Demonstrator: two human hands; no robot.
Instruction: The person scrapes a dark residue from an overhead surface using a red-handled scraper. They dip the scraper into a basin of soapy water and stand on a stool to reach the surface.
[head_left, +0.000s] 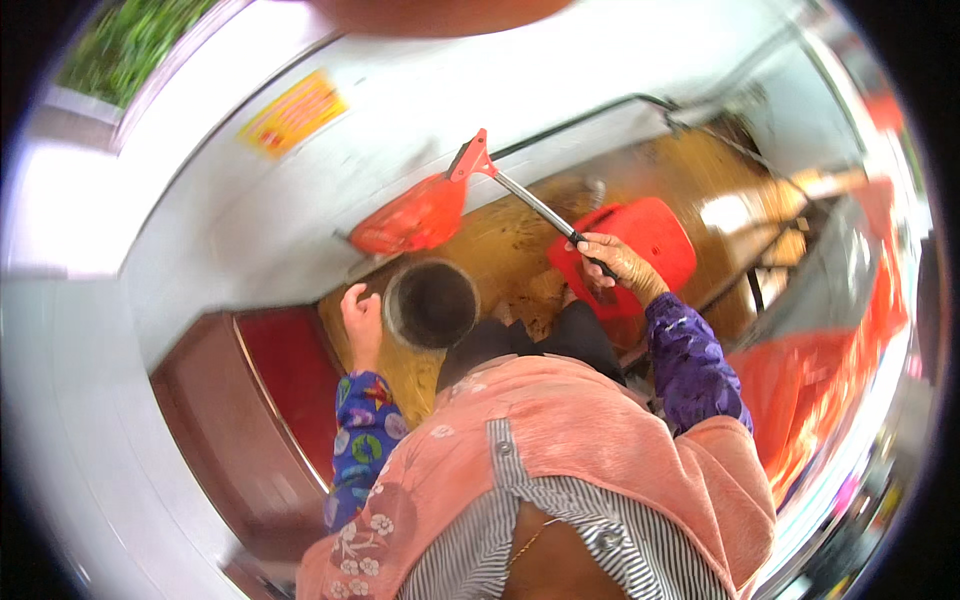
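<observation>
My right hand (611, 262) grips the black handle end of a scraper or squeegee with a metal shaft (536, 204). Its red head (473, 156) points up and left, in front of the pale wall and beside a red plastic bag (412, 217). Under my right hand stands a red plastic stool (656, 240). My left hand (361, 319) is raised with bent fingers and nothing seen in it, just left of a round bucket (433, 305) with a dark inside. Whether the hand touches the bucket's rim cannot be told.
Yellow-brown, dirt-marked flooring (525, 232) lies along the white wall (225, 202), where a yellow sign (294, 112) bears writing. A dark hose (577, 116) runs along the wall. At the left stands a brown cabinet or box (232, 427) beside a red panel (292, 375). Orange and grey sheeting (810, 352) is at the right.
</observation>
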